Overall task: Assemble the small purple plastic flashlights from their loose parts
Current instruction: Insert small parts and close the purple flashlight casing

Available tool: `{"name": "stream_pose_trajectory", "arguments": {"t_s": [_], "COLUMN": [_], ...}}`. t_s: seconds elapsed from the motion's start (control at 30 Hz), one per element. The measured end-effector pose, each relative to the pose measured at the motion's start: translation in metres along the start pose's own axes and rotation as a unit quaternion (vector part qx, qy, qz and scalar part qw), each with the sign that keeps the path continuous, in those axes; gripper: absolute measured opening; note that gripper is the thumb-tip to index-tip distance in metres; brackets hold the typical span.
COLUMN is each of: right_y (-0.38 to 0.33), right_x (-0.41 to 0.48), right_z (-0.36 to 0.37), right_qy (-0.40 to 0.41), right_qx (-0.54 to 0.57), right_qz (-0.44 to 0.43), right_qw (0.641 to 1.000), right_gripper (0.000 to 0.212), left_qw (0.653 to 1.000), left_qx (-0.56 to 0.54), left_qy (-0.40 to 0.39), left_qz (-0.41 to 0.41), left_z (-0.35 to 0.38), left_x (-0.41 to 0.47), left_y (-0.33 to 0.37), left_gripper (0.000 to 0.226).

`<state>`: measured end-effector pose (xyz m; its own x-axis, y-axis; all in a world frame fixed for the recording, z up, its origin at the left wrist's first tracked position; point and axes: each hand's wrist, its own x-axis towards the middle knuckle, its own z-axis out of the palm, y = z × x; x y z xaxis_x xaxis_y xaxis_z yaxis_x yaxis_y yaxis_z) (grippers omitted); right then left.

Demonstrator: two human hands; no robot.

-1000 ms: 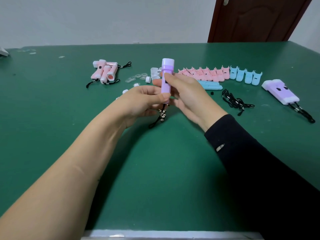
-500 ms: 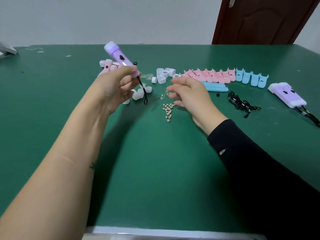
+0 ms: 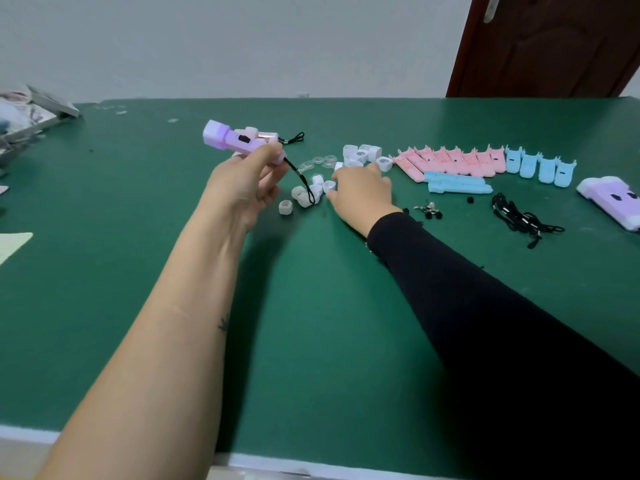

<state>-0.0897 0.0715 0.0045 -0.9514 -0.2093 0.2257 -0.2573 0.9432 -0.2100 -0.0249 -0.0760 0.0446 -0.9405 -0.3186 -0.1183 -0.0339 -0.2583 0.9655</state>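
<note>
Your green table (image 3: 311,341) runs to a pale wall, with a dark brown door (image 3: 554,46) at the far right. Your left hand (image 3: 242,185) holds the purple flashlight (image 3: 239,140) above the table, fingers closed round its tail end, head aimed up-left, black strap (image 3: 304,185) dangling. Your right hand (image 3: 360,192) rests among the white caps (image 3: 308,194), fingers loosely curled; whether they pinch one, you cannot tell.

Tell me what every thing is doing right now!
purple flashlight: held up, tilted, cord dangling
left hand: gripping it
right hand: down among white caps
pink shells: lying in a row
blue shells: lying in a row
door: shut
</note>
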Motion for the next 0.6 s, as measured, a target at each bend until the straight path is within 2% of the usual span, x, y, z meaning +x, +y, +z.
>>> {"name": "stream_pose_trajectory", "arguments": {"t_s": [0.13, 0.23, 0.33, 0.43, 0.6], "right_y": [0.002, 0.008, 0.021, 0.035, 0.043], "right_x": [0.007, -0.001, -0.024, -0.050, -0.075], "right_z": [0.001, -0.009, -0.023, -0.035, -0.040], "right_qy": [0.021, 0.042, 0.057, 0.063, 0.079], "right_qx": [0.021, 0.087, 0.219, 0.300, 0.364], "right_qz": [0.016, 0.018, 0.014, 0.017, 0.031], "right_qw": [0.999, 0.995, 0.974, 0.952, 0.928], "right_gripper": [0.023, 0.020, 0.017, 0.014, 0.015], "left_qw": [1.000, 1.000, 0.997, 0.992, 0.993], "left_qx": [0.003, -0.010, -0.078, -0.124, -0.098], "left_qy": [-0.018, -0.022, -0.021, -0.027, -0.060], "left_qz": [0.009, 0.018, 0.019, 0.011, 0.029], "left_z": [0.008, 0.013, 0.019, 0.029, 0.048], "left_x": [-0.002, -0.004, -0.006, -0.012, -0.025], "left_y": [-0.001, -0.001, 0.000, -0.001, -0.006], "left_gripper": [0.026, 0.020, 0.006, 0.010, 0.018]}}
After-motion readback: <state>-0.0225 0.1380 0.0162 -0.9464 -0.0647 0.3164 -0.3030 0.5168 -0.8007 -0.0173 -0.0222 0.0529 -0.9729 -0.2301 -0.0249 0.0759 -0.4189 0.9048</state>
